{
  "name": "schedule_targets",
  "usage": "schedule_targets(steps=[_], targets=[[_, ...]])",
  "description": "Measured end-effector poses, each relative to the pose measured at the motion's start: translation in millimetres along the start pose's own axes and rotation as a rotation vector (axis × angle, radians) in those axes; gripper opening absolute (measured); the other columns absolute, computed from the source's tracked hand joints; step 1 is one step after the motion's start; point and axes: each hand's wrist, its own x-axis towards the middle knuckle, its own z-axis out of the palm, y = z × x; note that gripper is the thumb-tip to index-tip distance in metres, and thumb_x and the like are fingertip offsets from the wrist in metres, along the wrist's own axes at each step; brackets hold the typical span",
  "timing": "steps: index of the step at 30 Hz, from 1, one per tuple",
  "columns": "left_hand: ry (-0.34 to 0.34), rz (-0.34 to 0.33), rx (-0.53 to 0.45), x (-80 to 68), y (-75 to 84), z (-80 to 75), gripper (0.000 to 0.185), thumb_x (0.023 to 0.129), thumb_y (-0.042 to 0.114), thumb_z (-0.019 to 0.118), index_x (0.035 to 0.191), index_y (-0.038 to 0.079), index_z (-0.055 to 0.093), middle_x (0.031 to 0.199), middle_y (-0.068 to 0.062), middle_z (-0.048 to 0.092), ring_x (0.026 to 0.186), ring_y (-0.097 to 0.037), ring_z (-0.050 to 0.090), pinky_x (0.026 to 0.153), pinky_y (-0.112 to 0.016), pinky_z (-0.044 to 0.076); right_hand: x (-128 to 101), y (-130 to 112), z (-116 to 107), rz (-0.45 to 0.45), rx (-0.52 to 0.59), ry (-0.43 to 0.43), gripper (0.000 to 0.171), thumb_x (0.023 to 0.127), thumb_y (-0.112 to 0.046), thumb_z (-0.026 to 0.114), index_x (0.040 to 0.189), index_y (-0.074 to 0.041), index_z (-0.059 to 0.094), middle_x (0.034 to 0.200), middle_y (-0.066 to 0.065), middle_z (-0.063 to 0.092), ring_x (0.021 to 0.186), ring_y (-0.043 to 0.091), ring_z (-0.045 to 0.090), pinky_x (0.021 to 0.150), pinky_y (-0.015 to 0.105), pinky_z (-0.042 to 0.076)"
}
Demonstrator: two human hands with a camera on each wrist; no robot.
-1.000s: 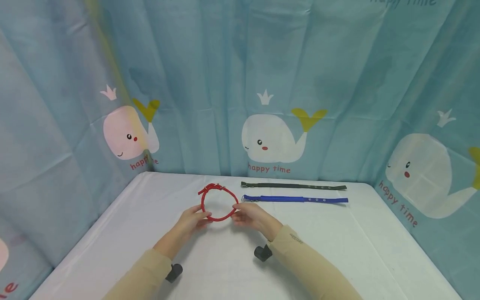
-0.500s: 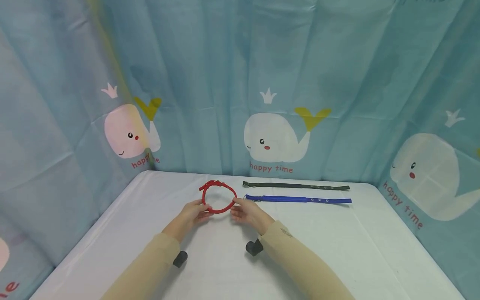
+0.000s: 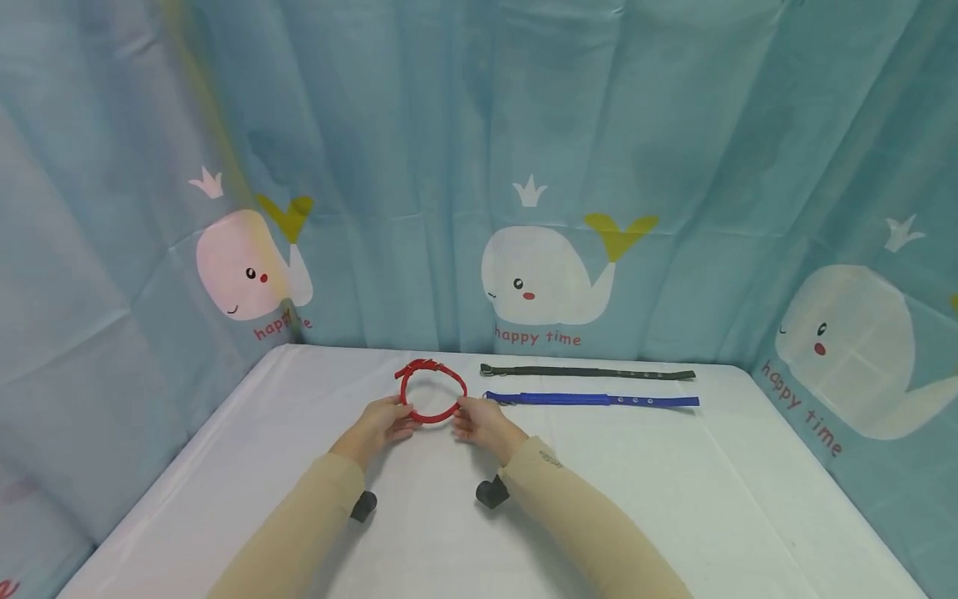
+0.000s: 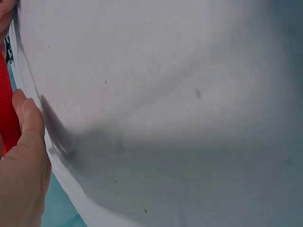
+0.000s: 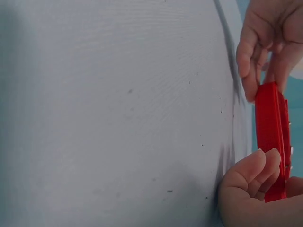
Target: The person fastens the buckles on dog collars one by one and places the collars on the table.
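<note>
A red collar (image 3: 431, 391) buckled into a ring is held between both hands just above the white table (image 3: 674, 499). My left hand (image 3: 383, 421) pinches its left side, my right hand (image 3: 475, 418) pinches its right side. In the right wrist view the red collar (image 5: 271, 137) appears edge-on between the curled fingers (image 5: 251, 172) of the right hand and the left hand (image 5: 265, 42). The left wrist view catches only a strip of the red collar (image 4: 7, 118) beside the left hand's thumb (image 4: 28, 127).
Two straight collars lie at the table's back: a dark green one (image 3: 587, 373) and a blue one (image 3: 591, 400) just in front of it. Blue whale-print curtains (image 3: 539, 208) close off the back and sides. Tan sleeves (image 3: 591, 524) cover both forearms.
Both hands have carried the red collar a little farther from me, toward the table's back, keeping the same grips. The ring now looks smaller and lower.
</note>
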Motion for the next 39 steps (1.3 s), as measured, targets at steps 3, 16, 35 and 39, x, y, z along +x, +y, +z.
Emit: schedule_targets(steps=[3,16,35,39], targets=[[0.014,-0.003,-0.007,3.0,0.4,1.5,0.058,0.1,0.012,0.055,0.149,-0.003,0.029,0.127,-0.024,0.057,0.107,-0.031,0.063,0.096,-0.038,0.048,0.5,-0.1,2.5,-0.007,-0.034,0.009,0.026,0.099,-0.016,0.056,0.118,0.002,0.057,0.084,0.007,0.061,0.067,0.013,0.056,0.061,0.022,0.051],[0.071,-0.027,-0.041,21.8,-1.4,5.6,0.054,0.1,0.01,0.054,0.146,-0.006,0.031,0.129,-0.026,0.056,0.099,-0.027,0.068,0.094,-0.038,0.049,4.1,3.7,10.6,-0.04,-0.007,0.025,0.025,0.098,-0.01,0.057,0.117,0.006,0.06,0.098,0.016,0.068,0.08,0.019,0.067,0.075,0.028,0.055],[0.188,0.005,0.037,36.4,1.9,20.5,0.047,0.098,0.017,0.06,0.134,-0.01,0.046,0.104,-0.019,0.066,0.067,-0.013,0.068,0.076,-0.026,0.055,15.2,1.5,11.4,-0.05,-0.079,0.02,0.042,0.096,-0.004,0.057,0.135,0.006,0.048,0.098,0.014,0.07,0.086,0.019,0.07,0.075,0.026,0.055],[0.233,0.015,0.064,39.5,1.8,24.1,0.042,0.096,0.016,0.062,0.127,-0.01,0.051,0.087,-0.014,0.067,0.066,-0.013,0.068,0.072,-0.023,0.055,17.3,0.1,12.0,-0.047,-0.077,0.012,0.047,0.095,-0.003,0.058,0.139,0.006,0.045,0.1,0.015,0.07,0.089,0.02,0.07,0.076,0.027,0.055]])
